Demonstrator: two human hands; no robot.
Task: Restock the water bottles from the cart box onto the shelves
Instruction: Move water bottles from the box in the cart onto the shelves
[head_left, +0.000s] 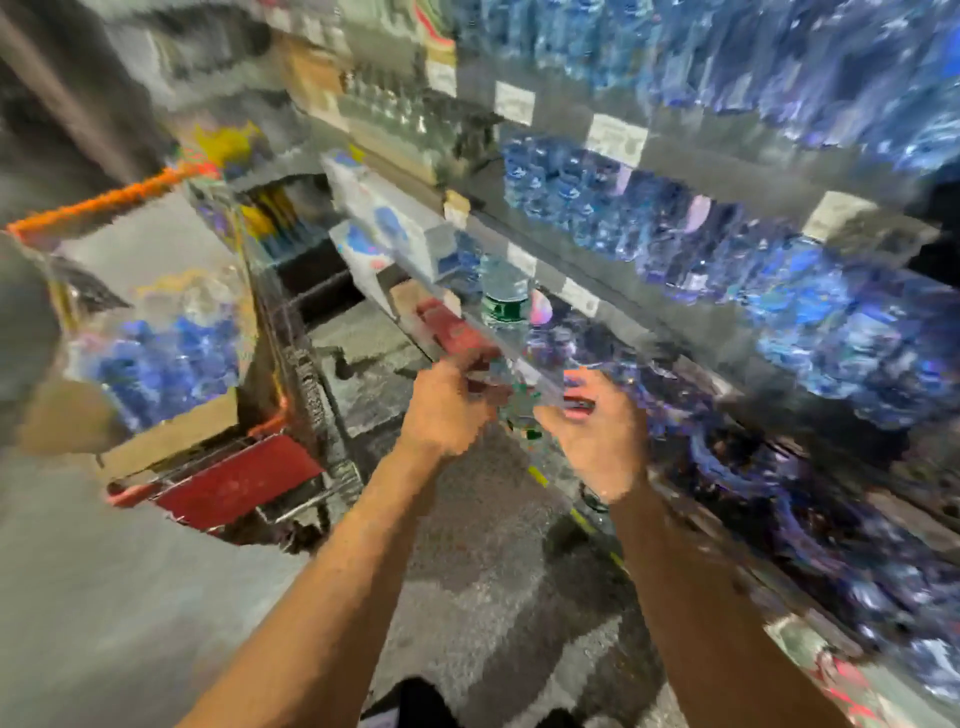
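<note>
grey floor (493, 597), bottle-packed shelves (727, 171) right; left hand (447, 410), right hand (597, 441) grips blurred, unclear.

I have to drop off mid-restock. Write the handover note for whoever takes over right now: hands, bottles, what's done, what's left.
The picture is heavily blurred, so treat this as rough.
Left hand and right hand: raised together at the shelf edge, seemingly around a clear bottle with a green label; the grip itself is unreadable.
Cart box: to the left on the cart, blue bottles still inside.
Shelves: upper rows already hold blue bottles.
Left: place this bottle, then keep emptying the box.
</note>
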